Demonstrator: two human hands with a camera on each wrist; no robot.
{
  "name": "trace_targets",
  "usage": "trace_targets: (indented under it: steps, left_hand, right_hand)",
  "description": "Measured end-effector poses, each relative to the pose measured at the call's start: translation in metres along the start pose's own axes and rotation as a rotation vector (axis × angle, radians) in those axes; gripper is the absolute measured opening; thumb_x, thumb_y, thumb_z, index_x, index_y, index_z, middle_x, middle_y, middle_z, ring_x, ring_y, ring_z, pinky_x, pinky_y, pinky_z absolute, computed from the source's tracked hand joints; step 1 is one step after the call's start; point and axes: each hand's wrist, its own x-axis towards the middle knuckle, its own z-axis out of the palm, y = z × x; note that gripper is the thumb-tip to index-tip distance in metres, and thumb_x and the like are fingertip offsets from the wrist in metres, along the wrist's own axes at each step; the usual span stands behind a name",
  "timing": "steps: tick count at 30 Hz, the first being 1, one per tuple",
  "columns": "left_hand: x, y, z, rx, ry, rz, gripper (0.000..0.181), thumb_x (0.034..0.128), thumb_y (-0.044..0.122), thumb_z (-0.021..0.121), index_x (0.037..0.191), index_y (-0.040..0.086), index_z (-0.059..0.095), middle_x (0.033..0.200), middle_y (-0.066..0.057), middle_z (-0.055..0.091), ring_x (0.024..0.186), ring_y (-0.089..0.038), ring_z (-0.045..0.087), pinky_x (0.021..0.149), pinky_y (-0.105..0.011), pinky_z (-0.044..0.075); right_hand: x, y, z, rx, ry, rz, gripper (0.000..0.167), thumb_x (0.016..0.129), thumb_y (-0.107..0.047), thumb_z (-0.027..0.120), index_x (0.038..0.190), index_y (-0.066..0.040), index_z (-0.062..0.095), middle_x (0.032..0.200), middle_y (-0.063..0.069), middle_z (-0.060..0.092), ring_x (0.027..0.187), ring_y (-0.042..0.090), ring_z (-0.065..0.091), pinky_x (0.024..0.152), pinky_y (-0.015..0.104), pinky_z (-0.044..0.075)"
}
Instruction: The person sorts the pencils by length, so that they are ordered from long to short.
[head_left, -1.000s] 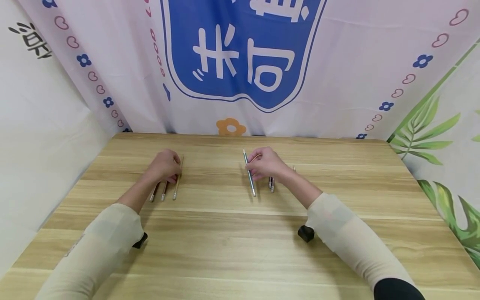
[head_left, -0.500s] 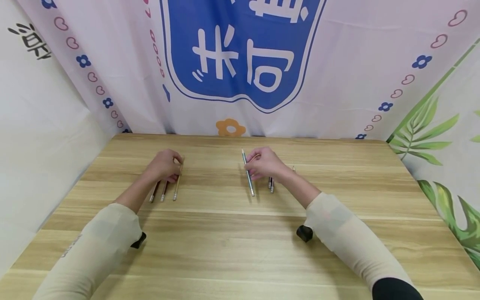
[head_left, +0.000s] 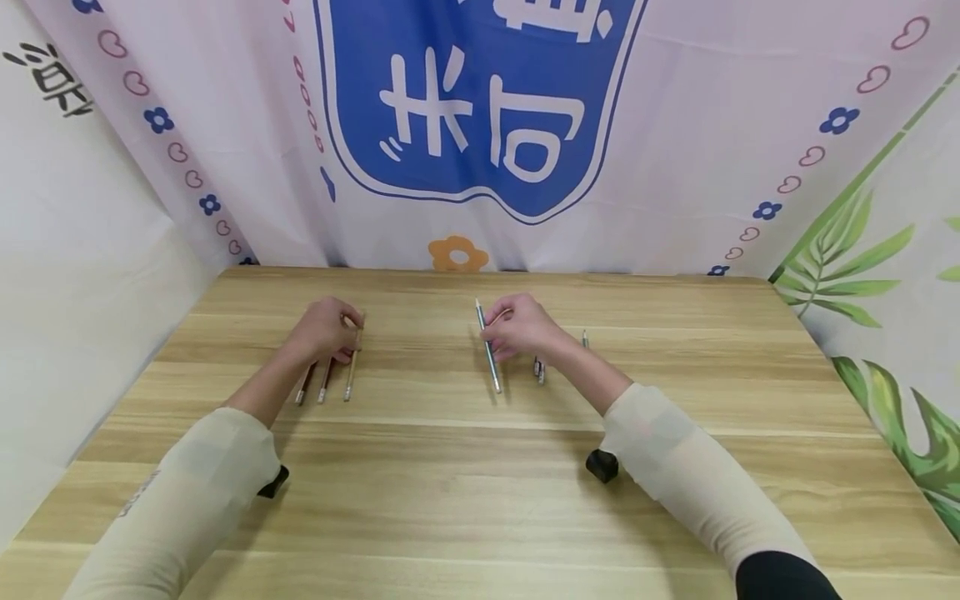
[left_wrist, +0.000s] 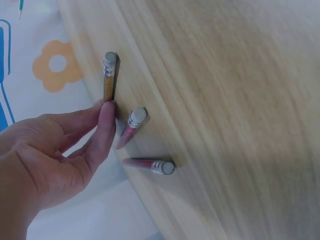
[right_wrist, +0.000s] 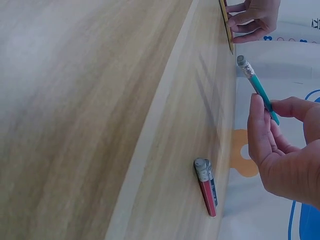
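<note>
My left hand (head_left: 327,328) pinches a yellow pencil (head_left: 352,377) at the left of the table; its eraser end points toward me. Two red pencils (left_wrist: 131,125) (left_wrist: 155,166) lie beside it, partly under the hand in the head view. My right hand (head_left: 522,326) pinches a teal pencil (head_left: 491,360) between thumb and fingers, and in the right wrist view that pencil (right_wrist: 258,87) is off the tabletop. Below and right of this hand lie a red pencil (right_wrist: 206,195) and a dark one (right_wrist: 214,187), close together, partly hidden by the hand in the head view.
The wooden table (head_left: 450,500) reaches back to a hanging cloth (head_left: 697,167) with a blue printed emblem. A white cloth (head_left: 82,275) hangs at the left, and a leaf-patterned one (head_left: 862,267) at the right. A black object (head_left: 602,465) sits at my right sleeve cuff.
My right hand has moved slightly left with the teal pencil in its fingers. The left hand keeps hold of the yellow pencil and has barely moved.
</note>
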Motion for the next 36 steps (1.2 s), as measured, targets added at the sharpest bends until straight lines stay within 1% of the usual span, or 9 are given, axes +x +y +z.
trace_targets:
  steps: [7,15,21,27,36]
  left_hand:
    - [0.001,0.0,0.001,0.009,0.004,0.001,0.033,0.0877,-0.016,0.065,0.12,-0.021,0.059,0.083,-0.025,0.068,0.061,-0.017,0.068,0.059,-0.032,0.066]
    - [-0.001,-0.002,0.001,-0.021,0.003,0.003,0.032,0.0885,-0.018,0.06,0.12,-0.022,0.058,0.083,-0.025,0.068,0.061,-0.017,0.068,0.059,-0.032,0.066]
    - [-0.003,-0.001,0.0,-0.031,0.001,0.003,0.035,0.0888,-0.018,0.056,0.124,-0.023,0.056,0.084,-0.024,0.065,0.064,-0.018,0.07,0.06,-0.032,0.066]
    - [-0.002,0.0,0.0,-0.024,-0.005,0.01,0.038,0.0901,-0.017,0.057,0.127,-0.023,0.055,0.086,-0.023,0.064,0.067,-0.019,0.07,0.06,-0.032,0.066]
    - [0.0,0.0,-0.001,-0.067,-0.035,-0.007,0.039,0.0918,-0.018,0.054,0.13,-0.022,0.051,0.083,-0.017,0.06,0.071,-0.019,0.071,0.061,-0.031,0.066]
  right_hand:
    - [0.004,0.0,0.006,-0.005,-0.005,0.004,0.016,0.092,0.007,0.07,0.105,0.005,0.062,0.086,0.012,0.067,0.069,0.019,0.066,0.068,0.034,0.067]
    - [0.006,-0.002,0.016,0.02,-0.021,0.006,0.017,0.092,0.008,0.069,0.107,0.006,0.062,0.088,0.012,0.066,0.071,0.02,0.065,0.072,0.036,0.068]
    - [0.01,-0.001,0.023,0.054,-0.027,0.019,0.017,0.092,0.008,0.069,0.108,0.007,0.062,0.088,0.012,0.066,0.071,0.019,0.064,0.068,0.032,0.067]
    - [0.014,-0.002,0.031,0.063,-0.029,0.026,0.015,0.092,0.008,0.07,0.105,0.006,0.062,0.085,0.011,0.066,0.07,0.019,0.064,0.069,0.034,0.067]
    - [0.021,-0.002,0.042,0.074,-0.045,0.022,0.015,0.092,0.008,0.07,0.105,0.006,0.062,0.085,0.011,0.066,0.069,0.019,0.064,0.065,0.031,0.067]
